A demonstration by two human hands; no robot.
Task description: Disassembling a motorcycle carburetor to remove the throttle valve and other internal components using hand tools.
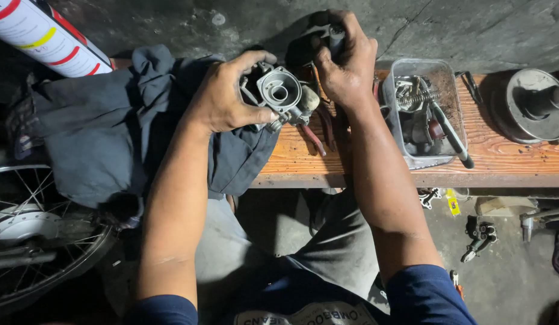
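You held a grey metal carburetor body [282, 95] above the far edge of the wooden bench [508, 157], its round bore facing up toward you. Your left hand [226, 96] gripped it from nine o'clock, thumb pressed under the casting and fingers curled over its top, closed firmly on the part. At one o'clock from the carburetor, your right hand [345, 60] was wrapped tight around a dark tool handle [335, 37]; the tool's working end was hidden behind your fingers, so what it met could not be told.

Just below the carburetor, at five o'clock, red-handled pliers [315, 137] lay on the bench. At three o'clock, beside your right wrist, stood a clear plastic tub [453, 78] holding a spring [419, 97], small metal parts and a dark-handled screwdriver [451, 135]. Farther along at three o'clock sat a round metal clutch-like assembly [535, 102]. At nine o'clock a dark grey cloth [99, 132] was draped over the bench's end, under your left forearm. A white spray can with red and yellow bands [45, 36] showed at ten o'clock, a spoked wheel [33, 235] at seven o'clock, and loose metal parts [479, 236] lay on the concrete floor at four o'clock.
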